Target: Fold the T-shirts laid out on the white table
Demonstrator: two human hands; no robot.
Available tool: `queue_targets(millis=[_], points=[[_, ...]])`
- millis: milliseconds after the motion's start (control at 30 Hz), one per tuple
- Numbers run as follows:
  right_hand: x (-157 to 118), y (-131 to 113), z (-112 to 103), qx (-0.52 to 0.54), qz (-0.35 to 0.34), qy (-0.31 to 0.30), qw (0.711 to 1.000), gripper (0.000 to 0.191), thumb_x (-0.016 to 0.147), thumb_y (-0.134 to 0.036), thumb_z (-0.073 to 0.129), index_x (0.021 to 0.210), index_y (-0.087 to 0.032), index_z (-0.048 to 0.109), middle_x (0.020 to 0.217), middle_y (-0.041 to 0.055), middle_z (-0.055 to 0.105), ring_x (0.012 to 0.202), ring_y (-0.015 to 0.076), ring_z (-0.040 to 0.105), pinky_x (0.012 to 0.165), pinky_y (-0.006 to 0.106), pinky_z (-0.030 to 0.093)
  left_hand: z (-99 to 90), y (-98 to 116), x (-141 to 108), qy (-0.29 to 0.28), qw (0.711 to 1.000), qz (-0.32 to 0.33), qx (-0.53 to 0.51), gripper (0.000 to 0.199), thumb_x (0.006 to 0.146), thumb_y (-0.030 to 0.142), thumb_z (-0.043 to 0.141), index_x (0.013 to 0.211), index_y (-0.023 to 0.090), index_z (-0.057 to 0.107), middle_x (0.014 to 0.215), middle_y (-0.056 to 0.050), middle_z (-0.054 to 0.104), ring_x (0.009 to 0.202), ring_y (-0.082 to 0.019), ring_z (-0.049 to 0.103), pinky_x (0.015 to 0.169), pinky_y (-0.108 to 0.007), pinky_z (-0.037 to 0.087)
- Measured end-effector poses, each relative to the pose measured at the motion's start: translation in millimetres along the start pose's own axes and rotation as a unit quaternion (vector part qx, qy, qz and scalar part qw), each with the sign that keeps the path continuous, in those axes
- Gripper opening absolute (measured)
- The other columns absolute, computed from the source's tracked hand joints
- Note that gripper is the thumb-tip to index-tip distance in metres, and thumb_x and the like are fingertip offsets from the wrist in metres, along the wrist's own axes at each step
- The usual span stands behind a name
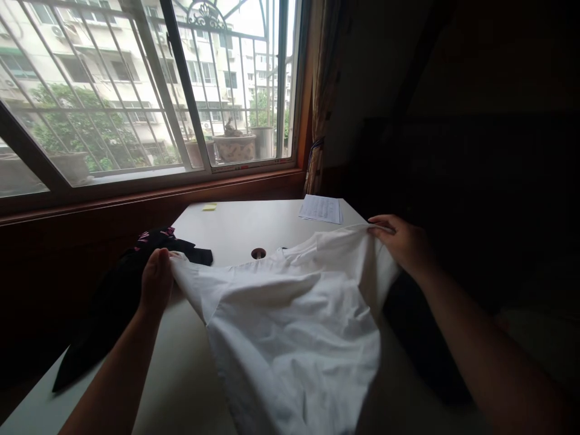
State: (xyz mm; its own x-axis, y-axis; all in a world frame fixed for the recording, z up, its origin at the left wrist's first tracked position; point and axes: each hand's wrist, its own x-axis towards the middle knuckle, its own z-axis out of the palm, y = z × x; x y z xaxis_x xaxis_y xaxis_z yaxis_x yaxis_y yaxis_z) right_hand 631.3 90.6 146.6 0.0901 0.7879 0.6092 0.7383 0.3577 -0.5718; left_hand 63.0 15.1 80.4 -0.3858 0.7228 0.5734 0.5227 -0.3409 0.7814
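A white shirt (294, 326) is stretched between my two hands above the table, its upper edge pulled wide and its lower part hanging toward me in loose folds. At the left, my left hand (157, 279) is closed on one upper corner of the cloth. My right hand (401, 241) pinches the opposite corner, a little higher and farther to the right. The shirt's lower end runs out of the bottom of the view. Whether it has buttons or a collar, I cannot make out.
Under the shirt is a white table (244, 226) with a round cable hole (258, 254). Dark clothing (118, 290) lies on its left side, and a dark cloth (421, 338) on the right. Printed papers (321, 209) and a yellow note (209, 206) lie near the barred window (190, 90).
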Motion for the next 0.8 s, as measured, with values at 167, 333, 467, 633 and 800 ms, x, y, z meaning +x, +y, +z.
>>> queue_targets(millis=[167,333,467,633,800], points=[[14.9,0.7,35.6,-0.073,-0.085,0.035,0.993,0.026,0.092,-0.029,0.056,0.113,-0.021,0.069,0.111,0.0105,0.074,0.100,0.0283,0.066,0.094,0.046,0.049,3.1,-17.1,47.8,0.038,0.980,0.066,0.183,0.038,0.097,0.054,0.047,0.080,0.022,0.058,0.084,-0.005,0.064,0.082,-0.023,0.060,0.086,-0.038,0.049],[-28.9,-11.8,45.6,-0.102,-0.128,0.000,0.986,0.018,0.091,-0.031,0.057,0.100,-0.021,0.068,0.104,0.0117,0.070,0.097,0.0285,0.063,0.092,0.043,0.048,2.8,-12.1,28.2,-0.019,0.957,0.146,0.250,0.025,0.093,0.043,0.057,0.103,0.021,0.062,0.117,-0.011,0.063,0.117,-0.031,0.055,0.109,-0.052,0.037],[-94.5,-20.8,20.7,-0.078,-0.029,-0.224,0.971,0.028,0.095,-0.041,0.052,0.080,-0.023,0.066,0.080,0.0059,0.069,0.072,0.0225,0.063,0.068,0.033,0.046,-10.0,20.3,-48.3,-0.212,0.935,0.169,0.228,0.021,0.097,0.041,0.057,0.104,0.023,0.065,0.113,-0.009,0.066,0.110,-0.027,0.061,0.098,-0.046,0.049],[-164.4,-17.5,2.7,-0.010,0.066,-0.447,0.892,0.028,0.091,-0.036,0.055,0.076,-0.021,0.073,0.079,0.0060,0.076,0.077,0.0262,0.069,0.069,0.033,0.048,-13.6,74.1,-154.7,-0.429,0.867,0.189,0.171,0.035,0.092,0.020,0.063,0.125,0.032,0.064,0.123,-0.006,0.066,0.111,-0.022,0.064,0.091,-0.033,0.059],[-199.3,-41.2,11.1,0.123,0.084,-0.452,0.879,0.026,0.083,-0.032,0.067,0.103,-0.018,0.077,0.112,0.0122,0.075,0.104,0.0328,0.069,0.090,0.040,0.053,13.4,115.1,-211.8,-0.452,0.798,0.365,0.159,0.064,0.087,0.019,0.071,0.146,0.034,0.050,0.148,-0.009,0.054,0.132,-0.029,0.051,0.101,-0.039,0.056]])
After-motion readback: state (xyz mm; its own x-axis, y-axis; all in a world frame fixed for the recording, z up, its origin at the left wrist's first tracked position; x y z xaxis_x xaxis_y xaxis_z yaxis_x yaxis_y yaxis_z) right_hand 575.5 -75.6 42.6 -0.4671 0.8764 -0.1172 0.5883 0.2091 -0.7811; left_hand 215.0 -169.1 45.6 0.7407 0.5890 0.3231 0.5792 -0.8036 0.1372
